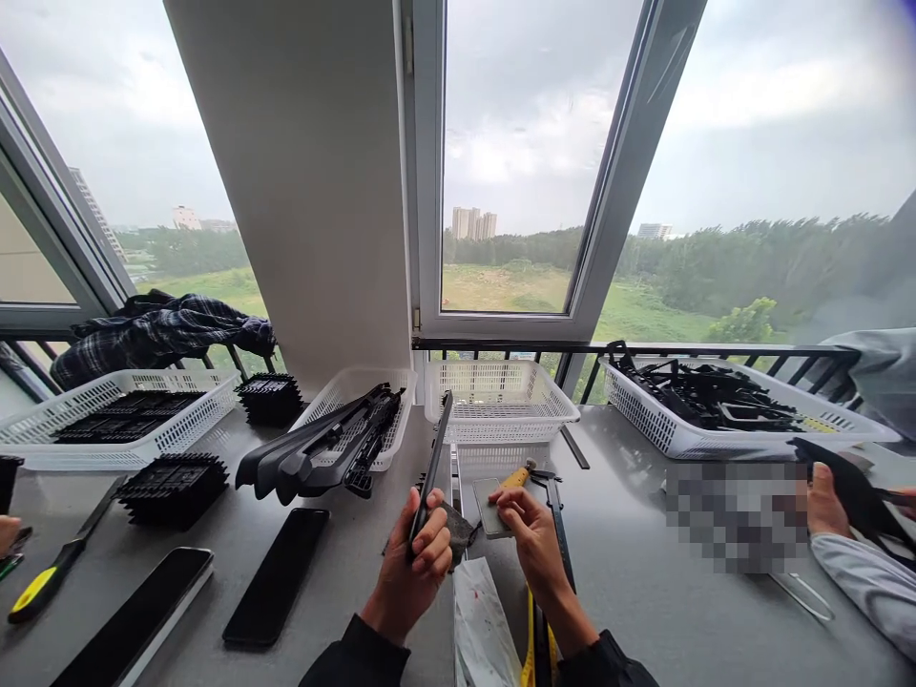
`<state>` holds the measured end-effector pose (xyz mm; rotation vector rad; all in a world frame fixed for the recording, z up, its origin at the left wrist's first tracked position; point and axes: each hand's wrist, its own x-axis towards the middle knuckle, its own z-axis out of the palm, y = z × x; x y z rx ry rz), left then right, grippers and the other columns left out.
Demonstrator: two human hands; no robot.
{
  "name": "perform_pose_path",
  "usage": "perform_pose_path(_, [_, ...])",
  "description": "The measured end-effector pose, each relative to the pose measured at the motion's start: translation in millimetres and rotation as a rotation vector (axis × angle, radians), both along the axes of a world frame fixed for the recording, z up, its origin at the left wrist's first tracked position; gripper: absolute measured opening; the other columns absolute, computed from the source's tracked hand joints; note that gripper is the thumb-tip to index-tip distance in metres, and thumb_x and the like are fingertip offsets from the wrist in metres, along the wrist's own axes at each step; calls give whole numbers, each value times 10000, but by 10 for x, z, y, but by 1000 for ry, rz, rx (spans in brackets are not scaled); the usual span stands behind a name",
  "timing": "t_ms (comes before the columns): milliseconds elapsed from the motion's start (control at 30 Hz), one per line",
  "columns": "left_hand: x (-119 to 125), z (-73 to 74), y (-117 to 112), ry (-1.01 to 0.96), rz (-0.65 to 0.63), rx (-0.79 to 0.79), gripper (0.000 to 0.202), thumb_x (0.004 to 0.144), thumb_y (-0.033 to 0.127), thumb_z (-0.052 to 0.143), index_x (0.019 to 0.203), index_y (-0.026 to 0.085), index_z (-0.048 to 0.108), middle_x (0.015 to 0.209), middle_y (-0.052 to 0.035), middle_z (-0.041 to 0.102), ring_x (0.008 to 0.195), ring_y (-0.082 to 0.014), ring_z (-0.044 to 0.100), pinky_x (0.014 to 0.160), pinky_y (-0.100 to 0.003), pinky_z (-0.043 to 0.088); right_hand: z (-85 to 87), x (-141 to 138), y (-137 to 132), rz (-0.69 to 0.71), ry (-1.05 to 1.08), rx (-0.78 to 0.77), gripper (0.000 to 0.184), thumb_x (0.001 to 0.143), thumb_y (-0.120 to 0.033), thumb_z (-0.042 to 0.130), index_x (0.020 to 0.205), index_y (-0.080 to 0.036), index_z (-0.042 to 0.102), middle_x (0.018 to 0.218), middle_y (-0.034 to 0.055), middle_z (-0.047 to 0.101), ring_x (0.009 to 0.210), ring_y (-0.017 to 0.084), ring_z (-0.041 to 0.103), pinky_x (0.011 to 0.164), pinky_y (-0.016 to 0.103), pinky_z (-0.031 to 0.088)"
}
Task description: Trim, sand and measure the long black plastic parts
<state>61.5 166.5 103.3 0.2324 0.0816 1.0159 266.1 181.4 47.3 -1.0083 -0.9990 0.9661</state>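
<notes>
My left hand (415, 563) is closed around a long, thin black plastic strip (436, 448), which it holds up at a slant. To its right, my right hand (533, 534) has thumb and fingers pinched at the edge of a small flat grey rectangular piece (490, 506). Just behind the fingers lies a yellow-handled tool (516, 475), partly hidden. A dark caliper-like tool (560, 525) runs beside my right wrist. Between the hands, a dark grey cloth-like piece (459, 534) rests on the table above a white sheet (483, 620).
Long black trim parts (315, 453) lean over a white basket (401, 386); another white basket (501, 425) stands ahead. Phones (276, 577) and a yellow-black knife (47, 582) lie left. At right, a co-worker's hand (826, 506) holds a black part beside a filled basket (665, 439).
</notes>
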Motion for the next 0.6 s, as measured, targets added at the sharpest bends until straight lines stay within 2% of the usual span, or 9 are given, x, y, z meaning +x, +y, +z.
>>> perform_pose_path(100, [42, 118, -6, -80, 65, -105, 275, 1174, 363, 517, 975, 174, 534, 571, 121, 406, 408, -27, 444, 426, -138, 318, -7, 0, 12, 3, 7, -3, 182, 806, -386, 793, 777, -229, 706, 953, 60, 785, 955, 252, 731, 845, 319, 541])
perform_pose_path(233, [86, 215, 14, -124, 146, -192, 402, 1218, 361, 294, 913, 191, 494, 573, 107, 395, 393, -29, 427, 402, -155, 292, -15, 4, 19, 9, 11, -7, 178, 793, -377, 804, 770, -228, 708, 950, 58, 786, 947, 248, 734, 853, 320, 536])
perform_pose_path(367, [97, 252, 31, -95, 180, -193, 372, 1211, 348, 354, 890, 206, 478, 580, 103, 398, 399, -35, 411, 401, -161, 293, -7, 16, 21, 8, 10, -6, 171, 794, -371, 800, 772, -229, 708, 951, 57, 791, 945, 245, 731, 866, 324, 534])
perform_pose_path(600, [16, 258, 92, 9, 220, -73, 327, 1207, 288, 368, 920, 196, 495, 582, 107, 417, 406, -28, 417, 405, -143, 305, 7, 21, 32, 0, 13, -1, 172, 790, -366, 798, 762, -225, 702, 946, 62, 792, 928, 240, 719, 836, 316, 528])
